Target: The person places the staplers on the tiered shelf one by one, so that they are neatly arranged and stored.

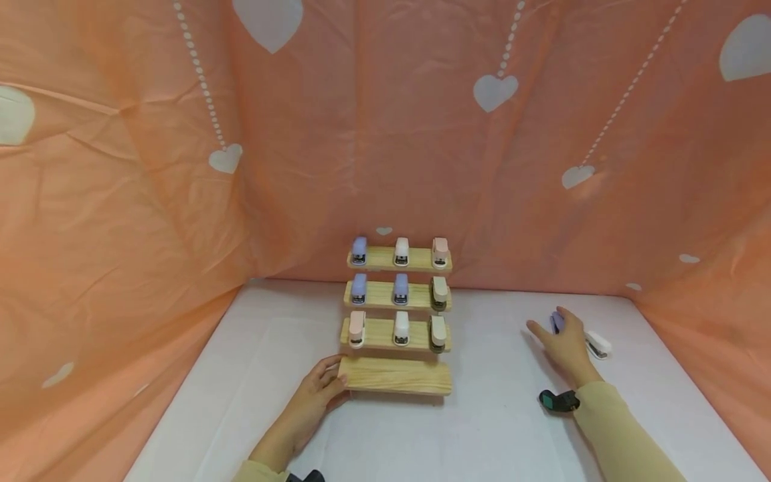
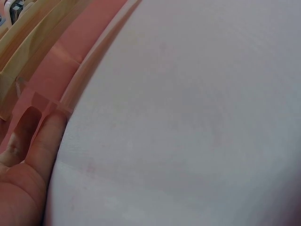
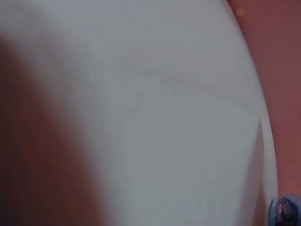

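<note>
A tiered wooden display rack (image 1: 394, 376) stands in the middle of the table in the head view. My left hand (image 1: 316, 393) holds the left end of its lowest shelf, thumb towards the front. In the left wrist view, fingers (image 2: 47, 141) touch a clear support beneath the wooden shelves. Over on the right, my right hand (image 1: 566, 345) is around a purple stapler (image 1: 557, 323), its thumb spread away from it. The hand partly hides this stapler; its end (image 3: 285, 212) shows at the right wrist view's lower corner. Just right of that hand lies a white stapler (image 1: 598, 345).
The upper three shelves carry several small staplers: purple (image 1: 359, 289), white (image 1: 401, 252), pink (image 1: 357, 329) and cream-and-dark (image 1: 438, 333). The lowest shelf is bare. An orange curtain (image 1: 415, 154) with hearts hangs behind and beside the white table (image 1: 482, 435).
</note>
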